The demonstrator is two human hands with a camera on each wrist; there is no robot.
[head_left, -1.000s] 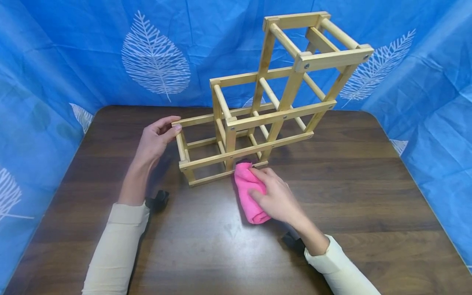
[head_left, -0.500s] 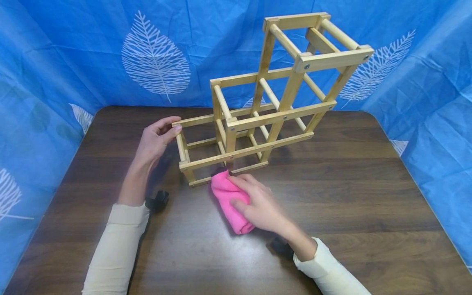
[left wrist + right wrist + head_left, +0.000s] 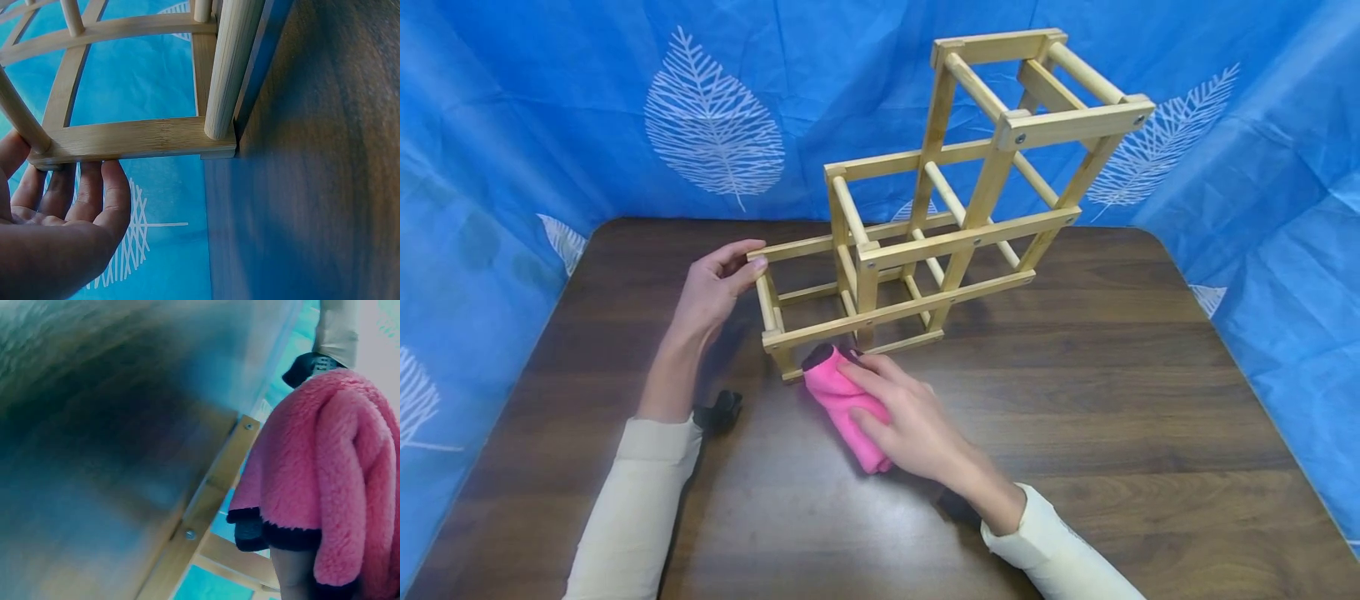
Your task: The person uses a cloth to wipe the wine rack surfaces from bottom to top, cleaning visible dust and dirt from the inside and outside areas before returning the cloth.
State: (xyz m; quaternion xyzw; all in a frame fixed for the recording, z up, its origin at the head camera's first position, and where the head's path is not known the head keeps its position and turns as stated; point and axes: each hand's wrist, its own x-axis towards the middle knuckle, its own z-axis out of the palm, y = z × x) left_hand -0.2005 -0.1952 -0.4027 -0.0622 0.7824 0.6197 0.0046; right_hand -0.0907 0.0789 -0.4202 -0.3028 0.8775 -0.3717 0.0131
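A stepped rack (image 3: 925, 244) of pale wooden slats and round dowels stands on the table, its tall end at the right. My left hand (image 3: 706, 292) grips its low left corner, thumb on top; in the left wrist view the fingers curl against the underside of an end slat (image 3: 137, 139). My right hand (image 3: 917, 425) holds a folded pink cloth (image 3: 833, 390) with a dark edge at the rack's bottom front rail. In the right wrist view the fluffy pink cloth (image 3: 297, 462) covers most of that hand, beside the screwed rail (image 3: 199, 519).
The brown wood-grain table (image 3: 1120, 400) extends around the rack. Behind it hangs a blue curtain (image 3: 842, 75) with white leaf prints, close to the rack's back. A black wrist device (image 3: 724, 410) sits under the left forearm.
My right hand has moved left with the pink cloth along the rack's bottom front rail, towards the rack's left end. The left hand and the rack stay in place.
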